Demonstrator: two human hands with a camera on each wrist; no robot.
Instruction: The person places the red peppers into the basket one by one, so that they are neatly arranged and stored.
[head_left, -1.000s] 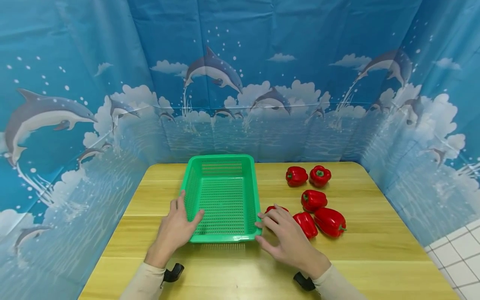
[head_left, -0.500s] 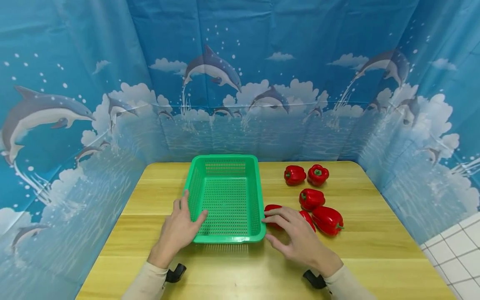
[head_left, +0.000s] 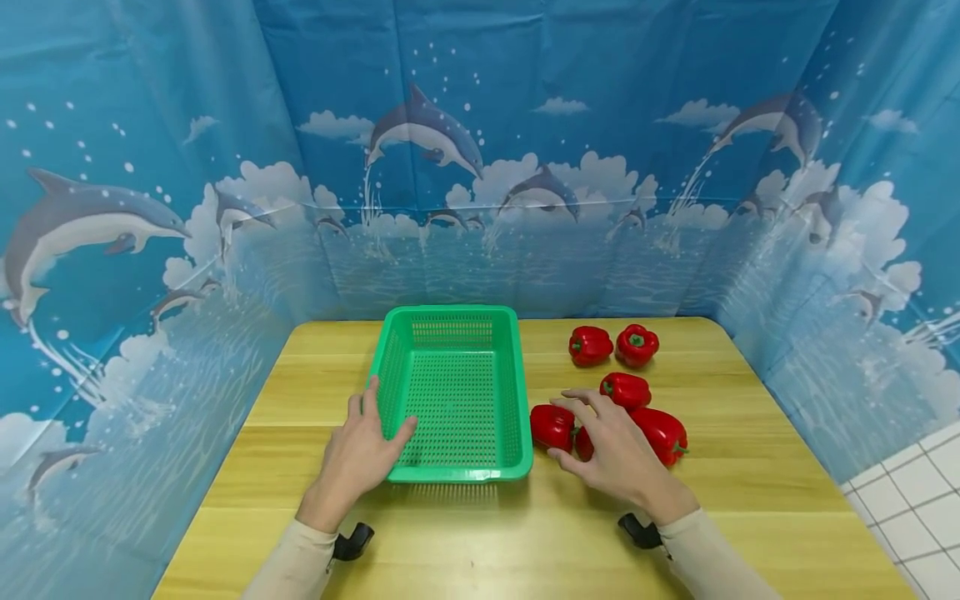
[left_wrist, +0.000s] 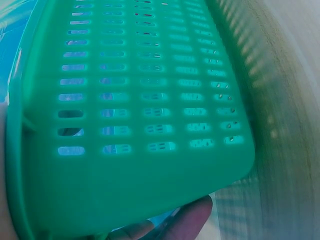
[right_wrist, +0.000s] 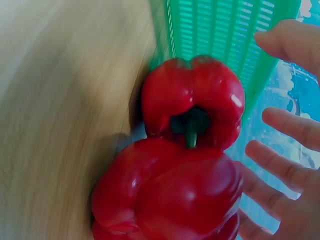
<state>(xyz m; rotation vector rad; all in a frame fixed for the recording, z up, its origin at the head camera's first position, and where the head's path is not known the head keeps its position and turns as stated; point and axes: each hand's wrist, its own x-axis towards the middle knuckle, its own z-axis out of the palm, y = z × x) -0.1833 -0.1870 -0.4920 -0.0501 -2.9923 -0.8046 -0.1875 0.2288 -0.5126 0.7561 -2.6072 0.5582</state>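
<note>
My left hand (head_left: 357,450) holds the near left corner of a green plastic basket (head_left: 525,417), thumb over the near rim and fingers along the left side. Fingertips (left_wrist: 192,217) show past the corner in the left wrist view. Spread over the bell peppers to the right is my right hand (head_left: 618,454), its fingers apart and holding nothing. A red bell pepper (head_left: 551,427) lies against the basket's right side. Another bell pepper (right_wrist: 165,185), partly hidden under the right hand in the head view, lies just beside the fingers.
A large red bell pepper (head_left: 663,435) lies right of the hand, with a smaller bell pepper (head_left: 628,389) behind it. Two more, one bell pepper (head_left: 590,346) and another bell pepper (head_left: 637,347), sit near the wooden table's (head_left: 337,350) back edge. A dolphin-print curtain (head_left: 480,267) surrounds it.
The basket has shifted slightly right, close to the nearest pepper. My right hand has left the basket's right rim and moved right over the peppers. The left hand stays at its corner.
</note>
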